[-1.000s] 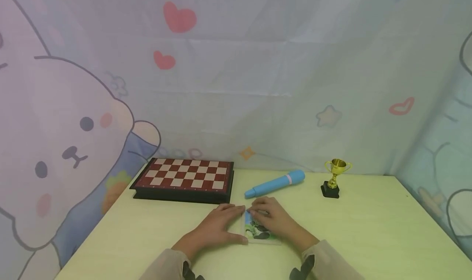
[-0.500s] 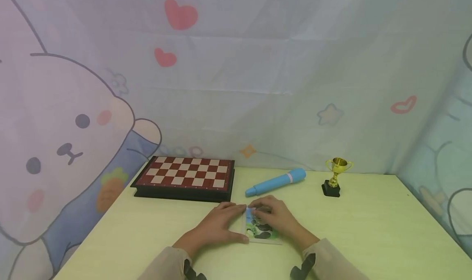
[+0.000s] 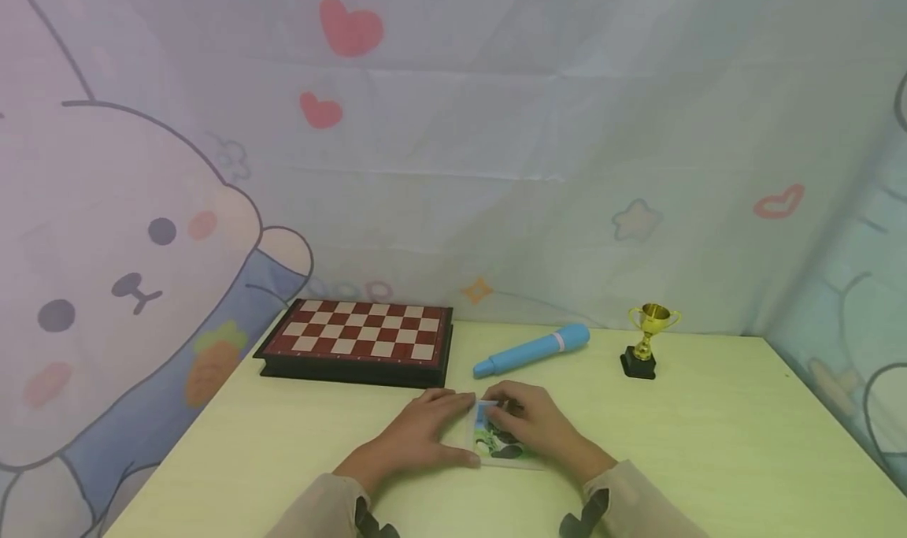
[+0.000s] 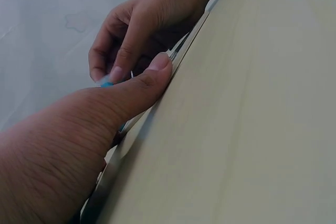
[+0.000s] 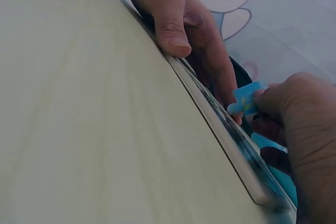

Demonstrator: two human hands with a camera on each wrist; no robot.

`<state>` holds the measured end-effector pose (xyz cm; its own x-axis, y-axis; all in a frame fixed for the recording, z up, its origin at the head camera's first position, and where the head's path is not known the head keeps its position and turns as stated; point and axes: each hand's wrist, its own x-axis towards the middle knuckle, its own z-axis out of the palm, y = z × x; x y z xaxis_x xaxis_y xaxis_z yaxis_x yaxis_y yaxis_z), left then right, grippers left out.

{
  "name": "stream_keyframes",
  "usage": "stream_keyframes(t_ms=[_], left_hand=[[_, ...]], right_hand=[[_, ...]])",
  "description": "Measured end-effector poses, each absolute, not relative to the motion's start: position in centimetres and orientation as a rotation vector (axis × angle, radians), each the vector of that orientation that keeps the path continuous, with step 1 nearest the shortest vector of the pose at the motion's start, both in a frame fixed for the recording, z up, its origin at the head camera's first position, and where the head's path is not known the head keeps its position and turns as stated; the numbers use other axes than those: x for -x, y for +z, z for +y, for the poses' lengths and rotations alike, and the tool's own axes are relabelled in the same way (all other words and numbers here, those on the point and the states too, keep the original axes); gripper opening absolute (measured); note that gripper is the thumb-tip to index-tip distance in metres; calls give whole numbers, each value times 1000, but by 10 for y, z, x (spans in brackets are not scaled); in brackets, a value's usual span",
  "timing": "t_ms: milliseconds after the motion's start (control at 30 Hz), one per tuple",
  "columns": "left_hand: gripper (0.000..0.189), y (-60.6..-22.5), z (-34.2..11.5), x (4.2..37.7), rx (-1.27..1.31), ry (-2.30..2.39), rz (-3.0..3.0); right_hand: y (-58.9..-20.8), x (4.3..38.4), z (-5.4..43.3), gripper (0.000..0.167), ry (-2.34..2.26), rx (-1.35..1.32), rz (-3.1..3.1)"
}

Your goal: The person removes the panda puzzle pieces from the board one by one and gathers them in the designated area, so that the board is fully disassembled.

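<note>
A small jigsaw puzzle in a pale flat frame lies on the table, its picture showing green, blue and black. Between thumb and fingers my right hand pinches a light blue puzzle piece, tilted up close over the puzzle's upper left part. My left hand spans the frame's left side with fairly straight fingers, thumb at the near corner and fingertips at the far corner. In the left wrist view the left thumb rests at the frame's edge. Much of the puzzle's right side is hidden under the right hand.
Behind the left hand lies a closed chessboard box with a red and white top. A blue pen-shaped stick with a pink band lies beyond the puzzle. A gold toy trophy stands farther right. A printed cloth hangs behind the table.
My right fingertips have drawn back slightly and curled more over the upper left of the puzzle. My left hand keeps its place at the frame. The head view has shifted slightly.
</note>
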<state>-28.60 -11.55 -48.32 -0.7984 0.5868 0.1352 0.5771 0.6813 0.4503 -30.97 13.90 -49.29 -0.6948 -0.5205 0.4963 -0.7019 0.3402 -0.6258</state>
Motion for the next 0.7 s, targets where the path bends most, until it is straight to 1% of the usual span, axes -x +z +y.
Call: stream_keyframes(t_ms=[133, 233, 367, 500, 700], left_hand=[[94, -484, -116, 287, -1000, 737, 2875], [95, -484, -116, 286, -1000, 717, 2882], [96, -483, -115, 285, -986, 731, 2881], [97, -482, -115, 284, -970, 751, 2875], [97, -483, -117, 285, -973, 751, 2862]], right_hand=[[-491, 315, 152, 18, 1268, -998, -2412], [-491, 321, 177, 19, 1260, -846, -2445], [-498, 331, 213, 13, 1146, -689, -2509], [-502, 336, 230, 10, 990, -718, -2554], [-504, 336, 231, 11, 904, -798, -2532]])
